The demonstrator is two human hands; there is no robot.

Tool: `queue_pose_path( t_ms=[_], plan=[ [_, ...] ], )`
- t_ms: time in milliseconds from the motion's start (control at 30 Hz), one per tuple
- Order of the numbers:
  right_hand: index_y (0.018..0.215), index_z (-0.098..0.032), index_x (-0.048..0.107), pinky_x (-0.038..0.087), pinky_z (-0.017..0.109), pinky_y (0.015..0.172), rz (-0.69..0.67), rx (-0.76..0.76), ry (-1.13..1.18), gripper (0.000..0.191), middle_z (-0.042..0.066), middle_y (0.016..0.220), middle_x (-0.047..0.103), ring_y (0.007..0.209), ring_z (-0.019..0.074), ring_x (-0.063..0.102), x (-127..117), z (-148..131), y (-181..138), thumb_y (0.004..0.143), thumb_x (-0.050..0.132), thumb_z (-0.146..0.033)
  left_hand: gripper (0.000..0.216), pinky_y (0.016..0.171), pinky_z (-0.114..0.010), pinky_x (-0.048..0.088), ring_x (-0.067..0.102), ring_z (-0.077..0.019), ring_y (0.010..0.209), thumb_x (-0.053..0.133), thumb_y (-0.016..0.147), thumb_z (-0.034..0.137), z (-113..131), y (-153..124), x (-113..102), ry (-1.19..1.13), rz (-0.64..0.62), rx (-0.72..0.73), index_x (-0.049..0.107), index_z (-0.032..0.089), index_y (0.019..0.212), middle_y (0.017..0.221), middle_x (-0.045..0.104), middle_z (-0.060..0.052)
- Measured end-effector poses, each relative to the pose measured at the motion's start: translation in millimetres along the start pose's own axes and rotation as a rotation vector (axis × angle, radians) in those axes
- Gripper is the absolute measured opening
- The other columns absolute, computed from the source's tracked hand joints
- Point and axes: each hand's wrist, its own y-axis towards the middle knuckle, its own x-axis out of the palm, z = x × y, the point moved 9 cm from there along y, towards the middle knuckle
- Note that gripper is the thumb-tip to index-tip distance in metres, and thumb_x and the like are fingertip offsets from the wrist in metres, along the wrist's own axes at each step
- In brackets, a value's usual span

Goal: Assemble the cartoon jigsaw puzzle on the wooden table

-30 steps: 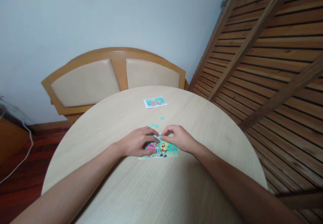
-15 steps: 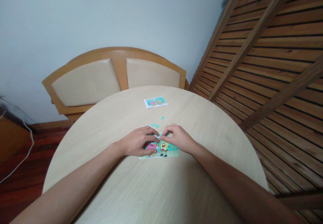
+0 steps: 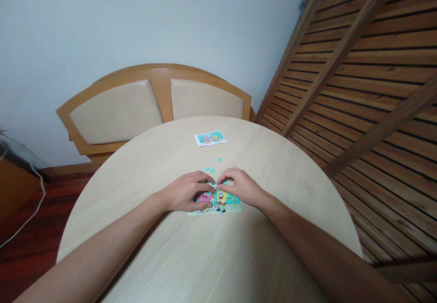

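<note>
Carefully, a bare left hand (image 3: 187, 192) arches, grip wide, over a flat teal-and-pink cartoon jigsaw (image 3: 222, 197) lying on a round, pale wood-grained worktop (image 3: 191, 257). The bare right hand (image 3: 243, 187) has a narrow grip near the jigsaw's far edge; from where I stand, I cannot tell whether it holds anything. Fitting the upper section appears to be the step in hand; the next move seems to call for light, exact fingertip pressure. Just beyond lie small loose teal pieces (image 3: 212, 171); farther off, a white-edged printed picture sheet (image 3: 210, 138).
</note>
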Motion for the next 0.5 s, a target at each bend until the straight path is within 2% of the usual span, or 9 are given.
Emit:
queue_pose_path(
  t_ms=[233, 500],
  plan=[
    [0.088, -0.025, 0.079, 0.046, 0.035, 0.088, -0.010, -0.095, -0.128, 0.005, 0.002, 0.091, 0.076, 0.093, 0.0207, 0.066, -20, -3, -3, 0.087, 0.074, -0.025, 0.035, 0.102, -0.040, 0.049, 0.062, -0.0272, 0.112, 0.063, 0.094, 0.044, 0, 0, 0, 0.008, -0.010, -0.006, 0.069, 0.023, 0.121, 0.123, 0.065, -0.012],
    [0.094, -0.029, 0.081, 0.042, 0.038, 0.093, -0.146, -0.209, -0.242, 0.011, 0.002, 0.097, 0.074, 0.099, 0.0213, 0.065, -10, -12, -10, 0.087, 0.073, -0.026, 0.036, 0.102, -0.041, 0.049, 0.062, -0.0272, 0.113, 0.062, 0.094, 0.045, -2, 0, 2, 0.012, -0.015, -0.001, 0.068, 0.022, 0.122, 0.123, 0.065, -0.012]
  ],
)
